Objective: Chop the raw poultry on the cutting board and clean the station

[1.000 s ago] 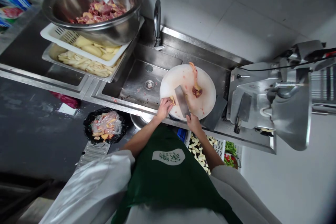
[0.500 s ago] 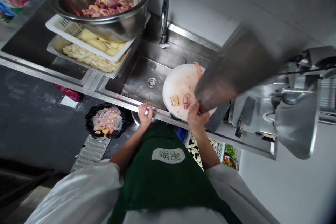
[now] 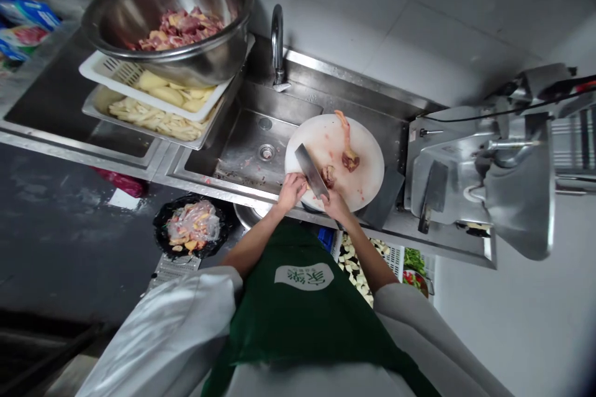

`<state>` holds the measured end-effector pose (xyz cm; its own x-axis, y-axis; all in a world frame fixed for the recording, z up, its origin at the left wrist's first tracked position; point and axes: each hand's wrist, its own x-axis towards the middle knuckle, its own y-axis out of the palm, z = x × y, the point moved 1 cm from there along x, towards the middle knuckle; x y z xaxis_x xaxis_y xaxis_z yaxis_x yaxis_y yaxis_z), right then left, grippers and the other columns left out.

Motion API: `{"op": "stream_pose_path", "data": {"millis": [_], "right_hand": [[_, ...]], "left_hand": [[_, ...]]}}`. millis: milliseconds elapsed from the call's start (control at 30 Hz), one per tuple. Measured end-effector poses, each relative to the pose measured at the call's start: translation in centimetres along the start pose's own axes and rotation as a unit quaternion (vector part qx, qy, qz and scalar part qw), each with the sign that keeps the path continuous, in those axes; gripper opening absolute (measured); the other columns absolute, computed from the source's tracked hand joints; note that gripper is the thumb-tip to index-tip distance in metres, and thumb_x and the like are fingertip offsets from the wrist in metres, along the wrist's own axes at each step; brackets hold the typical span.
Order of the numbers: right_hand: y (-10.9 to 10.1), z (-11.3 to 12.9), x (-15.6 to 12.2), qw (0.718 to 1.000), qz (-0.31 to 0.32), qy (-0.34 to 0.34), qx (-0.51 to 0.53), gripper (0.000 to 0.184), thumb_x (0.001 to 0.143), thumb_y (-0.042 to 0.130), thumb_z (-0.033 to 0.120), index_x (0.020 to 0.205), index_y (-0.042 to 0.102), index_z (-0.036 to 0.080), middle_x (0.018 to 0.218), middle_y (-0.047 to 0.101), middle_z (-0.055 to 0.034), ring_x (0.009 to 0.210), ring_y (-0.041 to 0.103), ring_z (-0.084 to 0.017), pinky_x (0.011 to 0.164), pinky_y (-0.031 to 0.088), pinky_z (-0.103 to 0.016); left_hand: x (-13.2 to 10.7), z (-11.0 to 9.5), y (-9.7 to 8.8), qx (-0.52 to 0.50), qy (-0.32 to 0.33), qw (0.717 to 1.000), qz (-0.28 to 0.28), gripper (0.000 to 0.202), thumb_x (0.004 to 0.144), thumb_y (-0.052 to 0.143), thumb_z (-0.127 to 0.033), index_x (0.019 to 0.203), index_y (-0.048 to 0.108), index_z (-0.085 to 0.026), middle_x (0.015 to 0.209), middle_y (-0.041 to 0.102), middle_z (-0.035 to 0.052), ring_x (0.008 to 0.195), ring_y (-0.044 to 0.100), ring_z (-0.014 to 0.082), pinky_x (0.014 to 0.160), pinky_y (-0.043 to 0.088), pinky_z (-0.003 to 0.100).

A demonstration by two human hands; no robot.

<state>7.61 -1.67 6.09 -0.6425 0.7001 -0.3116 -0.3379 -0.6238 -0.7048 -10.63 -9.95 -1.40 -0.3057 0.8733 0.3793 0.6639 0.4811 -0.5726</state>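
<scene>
Table [image 3: 93, 154]: a steel run is carrying a sink [image 3: 242, 149] with a faucet [image 3: 278, 43] behind it.
Slicer [image 3: 512, 186]: a steel machine is standing at the right end of the table, just beside the board.
Bowl [image 3: 209, 65]: a large metal bowl is holding raw chopped meat and is resting on a white basket [image 3: 100, 68] of pale peeled chunks, which is itself sitting on a metal tray [image 3: 93, 108] of cut strips, left of the sink.
Cutting board [image 3: 363, 161]: a round white board is lying over the right part of the sink, smeared pink.
Bin [image 3: 161, 223]: a black-lined bin of scraps is standing below the table edge, to the person's left.
Cleaver [image 3: 311, 170]: the blade is lying slantwise over the board's near-left part, its tip pointing away and left.
Right hand [image 3: 336, 203]: it is gripping the cleaver's handle at the board's near edge, fingers closed round it.
Left hand [image 3: 291, 191]: it is curling at the board's near-left rim, fingertips just beside the blade; I cannot tell whether it is pinching anything.
Leg piece [image 3: 347, 149]: it is lying mid-board, the thin end pointing to the far rim.
Meat chunk [image 3: 328, 175]: it is sitting just right of the blade, near the leg piece.
</scene>
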Motion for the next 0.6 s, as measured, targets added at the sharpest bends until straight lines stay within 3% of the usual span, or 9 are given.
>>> {"op": "stream_pose_path", "data": {"millis": [100,167,233,333,467,600], "right_hand": [[-1.9,-2.3,-2.6,0.996,-0.001,0.058,0.067,0.021,0.092,0.061,0.037,0.092,0.070,0.018,0.075,0.073,-0.0060,0.077,0.072,-0.023,0.071,0.056,-0.030],[-3.0,-3.7,-4.5,0.983,-0.028,0.110,0.145,0.029,0.090,0.065,0.049,0.082,0.063,0.021,0.056,0.060,0.0014,0.052,0.059,-0.017,0.054,0.049,-0.028],[-3.9,-5.0,-6.5,0.951,-0.080,0.164,0.250,0.040,0.088,0.065,0.062,0.083,0.057,0.023,0.048,0.047,0.0074,0.039,0.043,-0.012,0.043,0.039,-0.027],[-4.3,-7.4,-9.6,0.889,-0.132,0.231,0.373,0.051,0.081,0.070,0.073,0.085,0.051,0.026,0.046,0.038,0.0108,0.037,0.032,-0.010,0.039,0.031,-0.027],[-2.2,-9.7,-12.4,0.848,-0.100,0.288,0.434,0.061,0.069,0.077,0.079,0.080,0.045,0.028,0.045,0.031,0.0123,0.038,0.027,-0.009,0.038,0.027,-0.027],[1.5,-7.7,-10.7,0.838,-0.085,0.302,0.447,0.061,0.069,0.071,0.083,0.080,0.047,0.028,0.045,0.031,0.0124,0.039,0.028,-0.010,0.038,0.030,-0.027]], "left_hand": [[-0.8,0.7,-0.7,-0.009,-0.017,1.000,-0.017,0.021,0.104,0.054,-0.027,0.111,0.073,-0.020,0.118,0.065,0.0124,0.116,0.059,0.0260,0.107,0.052,0.045],[-0.9,0.8,-0.9,-0.022,-0.035,0.999,-0.017,0.021,0.104,0.054,-0.028,0.110,0.073,-0.021,0.119,0.065,0.0125,0.119,0.060,0.0262,0.110,0.051,0.045],[-0.4,0.7,-0.6,-0.037,-0.063,0.997,-0.026,0.024,0.105,0.052,-0.031,0.114,0.072,-0.020,0.125,0.063,0.0143,0.123,0.061,0.0263,0.113,0.051,0.045],[1.4,-0.1,1.2,-0.047,-0.111,0.992,-0.039,0.038,0.109,0.042,-0.035,0.133,0.065,-0.017,0.144,0.056,0.0194,0.139,0.054,0.0285,0.121,0.045,0.049],[4.0,-2.8,5.3,-0.026,-0.083,0.995,0.046,0.052,0.106,0.050,-0.046,0.148,0.057,-0.018,0.163,0.042,0.0186,0.156,0.032,0.0362,0.128,0.034,0.058],[5.0,-5.5,8.4,0.002,-0.021,0.995,0.100,0.063,0.093,0.070,-0.055,0.145,0.063,-0.019,0.163,0.042,0.0186,0.155,0.028,0.0428,0.128,0.030,0.063]]}}
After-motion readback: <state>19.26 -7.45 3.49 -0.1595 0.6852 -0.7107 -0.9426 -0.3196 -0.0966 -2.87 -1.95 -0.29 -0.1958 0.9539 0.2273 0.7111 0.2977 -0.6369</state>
